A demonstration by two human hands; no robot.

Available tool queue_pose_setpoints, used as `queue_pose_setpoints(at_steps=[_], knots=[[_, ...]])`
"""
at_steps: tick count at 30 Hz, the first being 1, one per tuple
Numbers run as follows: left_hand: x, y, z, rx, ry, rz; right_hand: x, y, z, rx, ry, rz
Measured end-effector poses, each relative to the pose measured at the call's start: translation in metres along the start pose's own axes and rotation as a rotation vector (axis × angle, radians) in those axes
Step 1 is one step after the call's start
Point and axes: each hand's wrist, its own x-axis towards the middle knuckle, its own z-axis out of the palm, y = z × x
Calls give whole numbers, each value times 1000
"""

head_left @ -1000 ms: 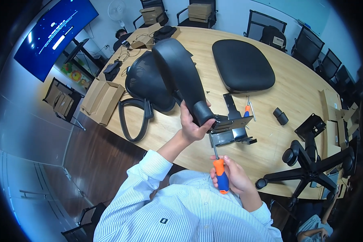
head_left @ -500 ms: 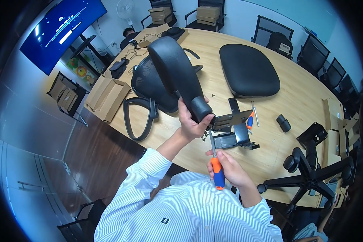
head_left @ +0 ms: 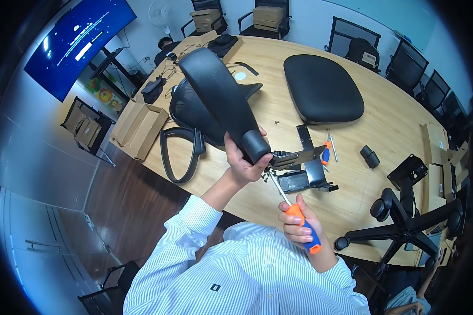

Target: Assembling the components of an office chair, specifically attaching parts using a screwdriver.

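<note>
A long black chair part (head_left: 218, 94), apparently an armrest, is gripped near its lower end by my left hand (head_left: 245, 164). A dark slotted metal bracket (head_left: 297, 157) extends from that end; how they join is hidden. My right hand (head_left: 306, 223) is closed around the orange and blue handle of a screwdriver (head_left: 303, 229). Its shaft slants up and left, with the tip close under the bracket near my left thumb; whether it touches a screw cannot be made out. Several small dark screws (head_left: 266, 177) lie below my left hand.
On the table (head_left: 268, 210) lie a loop armrest (head_left: 164, 157), a mesh backrest (head_left: 194, 113), a black seat cushion (head_left: 323, 89), another screwdriver (head_left: 326, 153) and a black cylinder (head_left: 369, 156). A five-legged chair base (head_left: 404, 231) stands at right, beside cardboard. An open box (head_left: 139, 128) sits left.
My right hand and the screwdriver handle have swung right, so the shaft is now tilted instead of nearly upright. The held armrest has shifted slightly left and turned.
</note>
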Motion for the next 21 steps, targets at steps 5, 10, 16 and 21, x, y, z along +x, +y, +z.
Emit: queue_pose_setpoints(at_steps=[5,10,16,21], knots=[[6,6,-2,-3,-10,28,1,-2,8,55,-113,70],[6,11,0,2,-25,44,3,0,9,4,-10,22],[4,8,-2,-4,-33,31,-4,3,16,-93,2,33],[2,9,0,-17,5,17,-1,5,16,-111,37,-7]])
